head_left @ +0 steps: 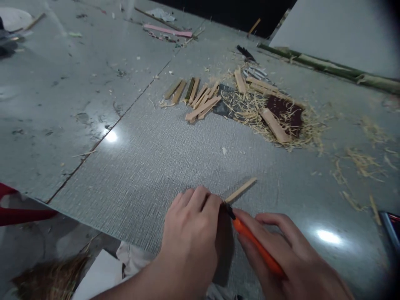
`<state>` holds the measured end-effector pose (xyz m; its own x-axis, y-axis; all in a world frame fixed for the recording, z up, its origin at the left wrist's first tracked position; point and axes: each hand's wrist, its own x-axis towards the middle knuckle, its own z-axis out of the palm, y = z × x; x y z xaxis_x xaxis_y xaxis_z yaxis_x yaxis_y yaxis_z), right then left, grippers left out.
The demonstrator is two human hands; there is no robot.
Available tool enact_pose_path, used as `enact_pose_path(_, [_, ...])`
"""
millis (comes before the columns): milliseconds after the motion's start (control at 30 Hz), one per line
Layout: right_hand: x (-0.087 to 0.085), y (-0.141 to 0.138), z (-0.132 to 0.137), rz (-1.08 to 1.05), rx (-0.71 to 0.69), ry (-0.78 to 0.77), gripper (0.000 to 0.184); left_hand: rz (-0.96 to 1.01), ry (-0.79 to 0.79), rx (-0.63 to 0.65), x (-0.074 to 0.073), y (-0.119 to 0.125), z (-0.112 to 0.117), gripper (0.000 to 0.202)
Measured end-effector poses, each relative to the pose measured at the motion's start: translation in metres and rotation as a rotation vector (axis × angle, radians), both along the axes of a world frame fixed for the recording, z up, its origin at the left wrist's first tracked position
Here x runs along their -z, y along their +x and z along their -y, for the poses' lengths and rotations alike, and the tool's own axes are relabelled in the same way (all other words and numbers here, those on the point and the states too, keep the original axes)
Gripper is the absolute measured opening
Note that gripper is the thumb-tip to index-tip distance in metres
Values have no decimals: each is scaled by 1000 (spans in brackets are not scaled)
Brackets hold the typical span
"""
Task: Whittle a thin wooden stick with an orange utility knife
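My left hand (195, 221) is closed over one end of a thin bamboo strip (242, 189), pressing it down on the grey textured table (140, 166). The strip's far end sticks out to the upper right. Wrapped in my right hand (290, 254) is an orange-handled cutter (258, 246). Its dark tip meets the strip right beside my left fingers. The blade itself is too small and shaded to make out, and my left fingertips are hidden behind the back of the hand.
Several short bamboo pieces (201, 104) lie ahead, next to a heap of shavings (246, 104) with a wider bamboo slat (275, 125) on it. A green bamboo pole (328, 66) lies at the back right. A phone (390, 227) rests at the right edge.
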<state>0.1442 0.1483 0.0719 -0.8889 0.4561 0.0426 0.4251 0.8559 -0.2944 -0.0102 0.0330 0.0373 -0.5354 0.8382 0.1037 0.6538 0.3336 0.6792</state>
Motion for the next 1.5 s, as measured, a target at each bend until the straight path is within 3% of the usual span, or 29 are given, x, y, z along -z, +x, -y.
enact_pose_path(267, [-1,-3,-10,0,-48,-138,33,-91,-8,71,1,-3,-7,29])
enact_pose_path(367, [0,3,-15,43,-99,17,42,-85,-17,78,1,-3,-8,32])
enact_pose_path(500, [-2,9,-28,31,-5,229,43,-51,57,9,4,0,-8,25])
enact_pose_path(767, [-5,6,-26,-35,-18,-165,28,6,145,-9,9,0,-4,26])
enact_pose_path(967, [-3,-2,-22,4,-31,-262,32,-41,141,-9,8,-1,-5,28])
enact_pose_path(1067, [-4,-3,-16,-8,-5,-198,34,-68,99,42,6,-2,-5,26])
enact_pose_path(1200, [-2,1,-11,45,-47,76,40,-44,42,51,4,-2,-6,26])
enact_pose_path(1300, [1,2,-28,78,-75,313,56,-57,69,8,4,-1,-8,24])
enact_pose_path(1367, [1,1,-45,46,2,404,62,-70,108,-18,5,1,-9,23])
enact_pose_path(1433, [-2,0,-57,9,55,398,57,-71,130,-27,6,2,-10,22])
enact_pose_path(1500, [-4,1,-59,-40,97,279,47,-60,134,-26,7,2,-10,21])
